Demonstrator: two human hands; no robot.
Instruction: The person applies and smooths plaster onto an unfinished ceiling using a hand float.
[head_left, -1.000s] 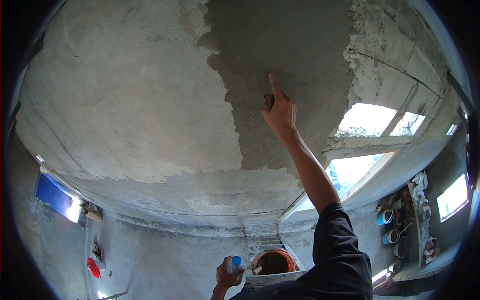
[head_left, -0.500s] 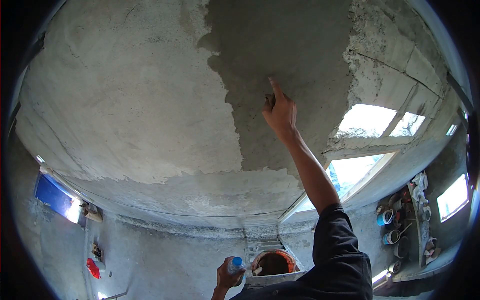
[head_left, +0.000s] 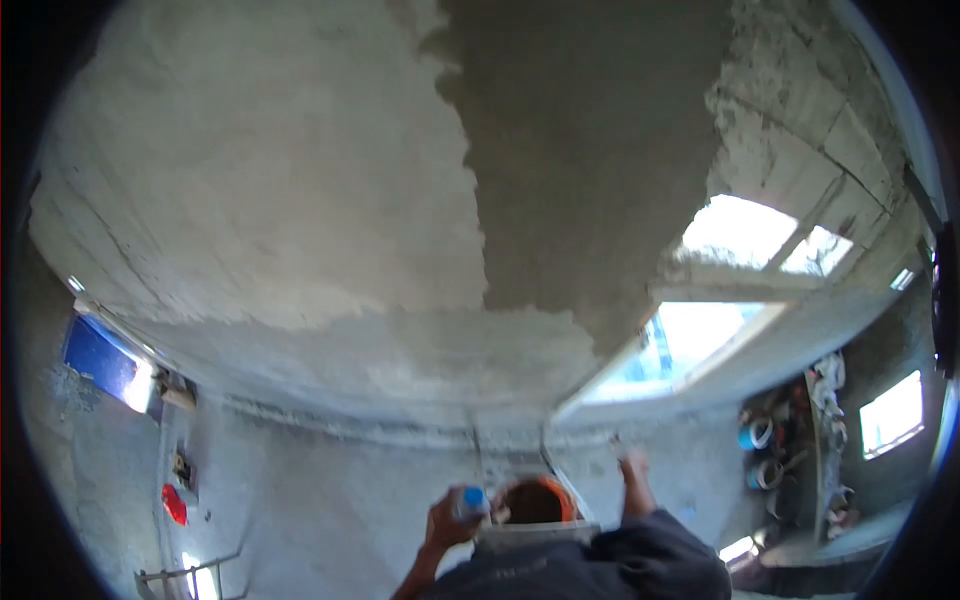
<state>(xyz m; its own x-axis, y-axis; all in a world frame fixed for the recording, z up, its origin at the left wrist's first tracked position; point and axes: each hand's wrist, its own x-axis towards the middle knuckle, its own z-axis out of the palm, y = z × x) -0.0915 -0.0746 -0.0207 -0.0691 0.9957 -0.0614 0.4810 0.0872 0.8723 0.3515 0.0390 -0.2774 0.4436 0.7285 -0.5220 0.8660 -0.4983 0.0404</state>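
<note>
My left hand (head_left: 445, 522) is wrapped round a clear plastic bottle (head_left: 468, 503) with a blue cap, low in the view. Just right of it is an orange-rimmed bucket (head_left: 568, 500) with dark contents. My right hand (head_left: 633, 466) hangs low, to the right of the bucket, blurred; its fingers are smeared and whether it holds anything is not clear. Ahead, a dark wet-looking patch (head_left: 590, 140) of plaster covers part of the wall, beside paler plaster (head_left: 280, 180) with a ragged border.
Window openings (head_left: 690, 340) break the wall at the right. Several buckets, including a blue one (head_left: 757, 434), stand by a cluttered plank (head_left: 818, 450) at the far right. A blue panel (head_left: 98, 358) and a red object (head_left: 174, 504) lie at the left.
My right hand has dropped from the dark plaster, where its index finger was pointing, to low beside the bucket. My left hand still holds the bottle. The view has shifted slightly.
</note>
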